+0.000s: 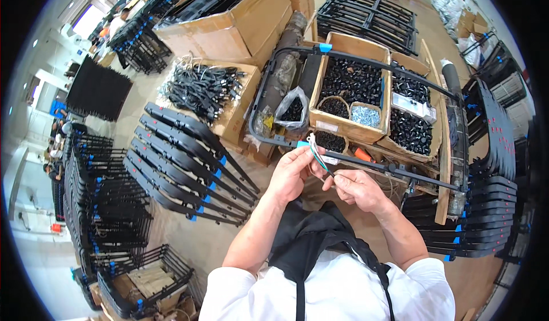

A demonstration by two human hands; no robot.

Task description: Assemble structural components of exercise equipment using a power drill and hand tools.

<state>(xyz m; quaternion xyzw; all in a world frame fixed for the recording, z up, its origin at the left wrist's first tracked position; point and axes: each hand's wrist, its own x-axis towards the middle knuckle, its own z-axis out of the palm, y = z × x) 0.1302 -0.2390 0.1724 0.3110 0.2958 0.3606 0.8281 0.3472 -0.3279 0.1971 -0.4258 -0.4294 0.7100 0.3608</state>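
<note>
In front of my chest my left hand (294,171) pinches a thin strip-like piece (317,156), white at its top and teal and dark along its length. My right hand (357,189) is closed on its dark lower end. Its exact kind is too small to make out. Just beyond my fingers, a black tubular frame (366,163) with blue tape lies across the bench. Inside the frame stands a wooden box (343,125) of black plastic parts, with small cups of dark pieces (333,108) and silvery screws (365,115).
An orange-handled tool (364,154) lies behind my right hand. At left, stacked black curved frames (177,161) stand near a carton of bundled cables (209,89). More black frames (474,221) are stacked at right. A large cardboard box (246,26) stands at the back.
</note>
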